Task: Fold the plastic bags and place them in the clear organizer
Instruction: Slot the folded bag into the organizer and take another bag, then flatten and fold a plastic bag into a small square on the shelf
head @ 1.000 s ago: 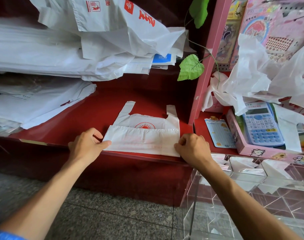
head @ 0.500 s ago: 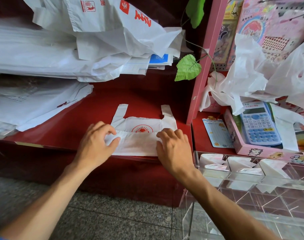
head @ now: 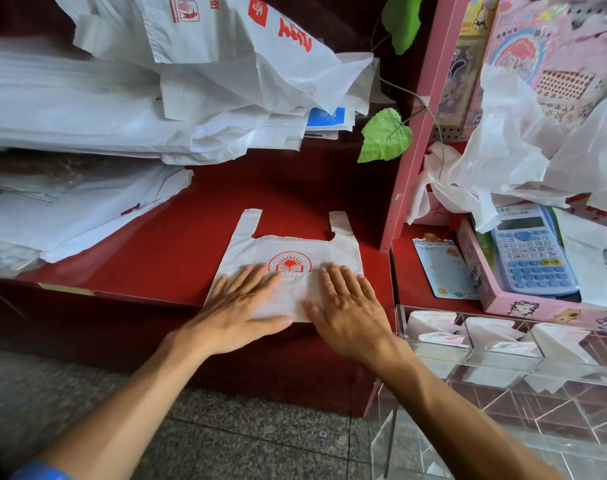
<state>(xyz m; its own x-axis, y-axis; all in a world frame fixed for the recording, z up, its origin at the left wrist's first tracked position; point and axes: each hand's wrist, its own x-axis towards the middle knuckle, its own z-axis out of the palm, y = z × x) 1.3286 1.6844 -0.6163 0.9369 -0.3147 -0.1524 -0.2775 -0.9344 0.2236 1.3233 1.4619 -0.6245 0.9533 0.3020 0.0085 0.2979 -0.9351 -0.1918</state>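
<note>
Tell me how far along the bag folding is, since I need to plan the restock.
Done: folded bags already sit in the clear organizer. In hand: one bag, bottom folded up, lies on the red shelf with the left hand and right hand pressing it flat. Left: finishing this fold, plus loose bags on the right.

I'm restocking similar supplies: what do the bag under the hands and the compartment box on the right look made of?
Bag: thin white plastic film, matte and finely creased, with a red printed logo, lying flat on the red shelf.
Organizer: clear rigid plastic, probably acrylic; it is see-through, with glossy bright edges on its dividers.
</note>
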